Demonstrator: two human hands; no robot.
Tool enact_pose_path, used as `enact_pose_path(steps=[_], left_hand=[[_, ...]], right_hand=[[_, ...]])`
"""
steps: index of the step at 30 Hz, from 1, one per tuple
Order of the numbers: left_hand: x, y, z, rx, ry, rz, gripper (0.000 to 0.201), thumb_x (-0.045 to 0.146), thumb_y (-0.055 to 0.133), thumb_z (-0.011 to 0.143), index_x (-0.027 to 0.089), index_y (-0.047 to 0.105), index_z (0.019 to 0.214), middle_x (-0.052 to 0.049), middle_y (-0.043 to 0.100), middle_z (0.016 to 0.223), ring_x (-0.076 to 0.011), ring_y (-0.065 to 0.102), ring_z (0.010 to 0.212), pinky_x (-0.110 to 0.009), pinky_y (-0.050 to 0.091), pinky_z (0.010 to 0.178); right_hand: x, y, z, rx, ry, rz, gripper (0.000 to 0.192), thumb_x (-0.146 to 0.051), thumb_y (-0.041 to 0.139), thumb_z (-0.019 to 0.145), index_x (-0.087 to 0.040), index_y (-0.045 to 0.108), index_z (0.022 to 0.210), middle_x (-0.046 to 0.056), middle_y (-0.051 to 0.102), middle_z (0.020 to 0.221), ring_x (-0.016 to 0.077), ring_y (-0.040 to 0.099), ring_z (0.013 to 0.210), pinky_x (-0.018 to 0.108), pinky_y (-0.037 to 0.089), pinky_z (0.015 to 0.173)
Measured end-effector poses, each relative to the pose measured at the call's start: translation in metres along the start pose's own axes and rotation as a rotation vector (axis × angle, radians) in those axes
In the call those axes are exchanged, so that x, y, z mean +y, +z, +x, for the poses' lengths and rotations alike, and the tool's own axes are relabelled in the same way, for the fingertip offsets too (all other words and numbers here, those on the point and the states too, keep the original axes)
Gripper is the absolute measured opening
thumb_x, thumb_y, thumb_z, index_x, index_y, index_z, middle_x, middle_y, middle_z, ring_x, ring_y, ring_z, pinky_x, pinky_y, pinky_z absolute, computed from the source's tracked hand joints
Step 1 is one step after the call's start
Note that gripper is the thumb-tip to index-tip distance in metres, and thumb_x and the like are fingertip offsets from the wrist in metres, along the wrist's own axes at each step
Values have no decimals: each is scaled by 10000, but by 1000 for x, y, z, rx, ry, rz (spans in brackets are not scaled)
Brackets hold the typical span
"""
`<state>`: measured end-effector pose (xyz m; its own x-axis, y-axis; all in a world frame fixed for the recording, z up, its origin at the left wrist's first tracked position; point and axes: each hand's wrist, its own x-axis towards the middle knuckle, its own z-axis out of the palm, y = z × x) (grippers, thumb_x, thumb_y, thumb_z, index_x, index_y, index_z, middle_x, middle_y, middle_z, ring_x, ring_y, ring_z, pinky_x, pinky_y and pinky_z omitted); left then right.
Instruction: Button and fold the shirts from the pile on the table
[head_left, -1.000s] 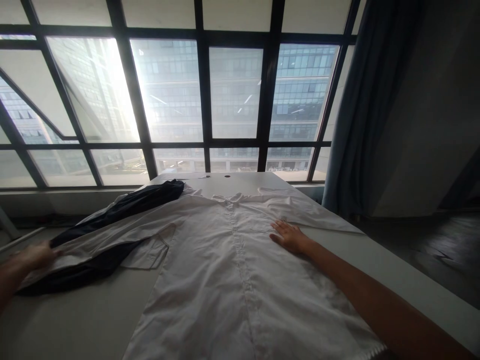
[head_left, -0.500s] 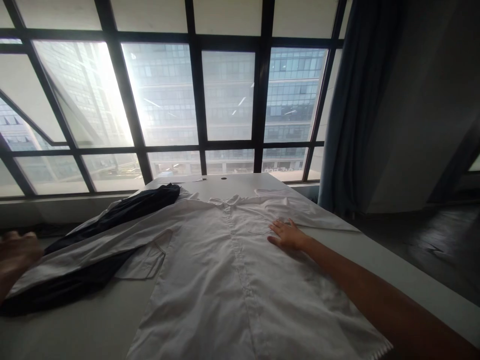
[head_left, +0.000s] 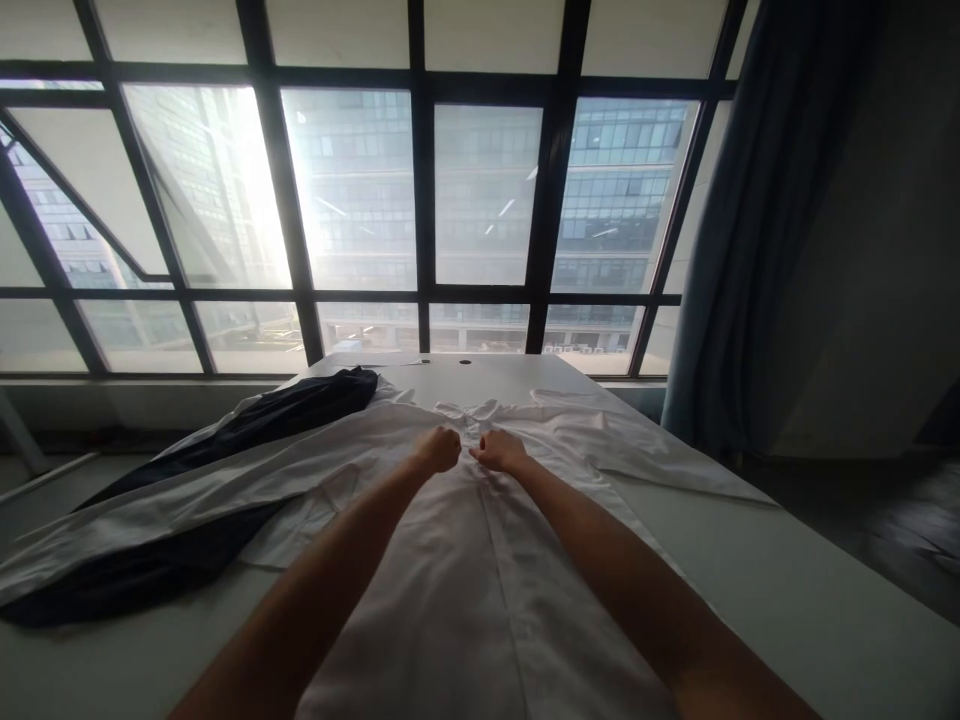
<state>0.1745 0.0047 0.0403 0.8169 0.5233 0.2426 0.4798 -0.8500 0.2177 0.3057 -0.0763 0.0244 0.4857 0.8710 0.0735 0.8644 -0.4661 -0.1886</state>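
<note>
My left hand [head_left: 437,449] and right hand [head_left: 499,451] are both clenched on the white shirt [head_left: 480,570] just below its collar [head_left: 469,410], almost touching. The shirt lies spread flat on the counter [head_left: 810,610], one sleeve across a dark garment [head_left: 187,470].

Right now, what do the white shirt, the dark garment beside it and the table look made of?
White shirt: thin woven cloth, likely cotton, matte; it creases finely. Dark garment: navy fabric with a slight sheen, soft folds; fibre unclear. Table: smooth pale grey top, probably laminate.
</note>
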Motion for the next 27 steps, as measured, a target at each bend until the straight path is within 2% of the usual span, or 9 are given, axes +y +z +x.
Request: enact_pose_path(steps=[3, 6, 11, 15, 21, 27], left_hand=[[1, 21, 12, -40, -7, 30, 327, 312, 494, 933, 144, 771, 981, -196, 742, 960, -242, 706, 862, -336, 501, 776], [-4, 40, 14, -9, -35, 35, 313, 252, 457, 945, 173, 740, 1053, -154, 742, 1032, -234, 698, 957, -326, 500, 834], [-12, 64, 11, 53, -55, 4, 296, 269, 457, 950, 225, 718, 1082, -99, 735, 1089, -233, 679, 1031, -325, 493, 896], [-12, 65, 17, 46, -44, -13, 302, 256, 458, 943, 225, 723, 1085, -103, 729, 1101, -234, 679, 1021, -322, 499, 882], [-1, 59, 38, -64, -84, 1, 267, 254, 565, 854, 211, 748, 1045, -121, 731, 1072, -256, 688, 977, -326, 520, 831], [5, 74, 37, 77, -96, -70, 258, 254, 496, 919, 187, 729, 1005, -129, 716, 1089, -257, 687, 990, -327, 498, 826]], right_hand=[[1, 4, 15, -34, -15, -44, 411, -547, 626, 813, -187, 758, 962, 155, 743, 1042, 304, 687, 984, 347, 520, 773], [6, 11, 25, -40, -23, -25, 336, -453, 624, 819, -175, 754, 957, 149, 743, 1029, 284, 686, 983, 323, 511, 765], [22, 29, 31, 73, -6, 121, 218, -343, 604, 814, -177, 741, 845, 107, 757, 919, 222, 688, 868, 258, 462, 710], [35, 39, 32, 150, 42, 347, 180, -258, 584, 796, -163, 702, 697, 61, 728, 731, 153, 639, 673, 214, 387, 587], [48, 47, 37, 131, 26, 662, 145, -214, 599, 717, -150, 651, 599, 12, 629, 556, 103, 518, 495, 201, 326, 482], [48, 49, 40, 150, 31, 789, 137, -193, 576, 713, -157, 643, 599, 3, 607, 544, 96, 497, 478, 197, 349, 467]])
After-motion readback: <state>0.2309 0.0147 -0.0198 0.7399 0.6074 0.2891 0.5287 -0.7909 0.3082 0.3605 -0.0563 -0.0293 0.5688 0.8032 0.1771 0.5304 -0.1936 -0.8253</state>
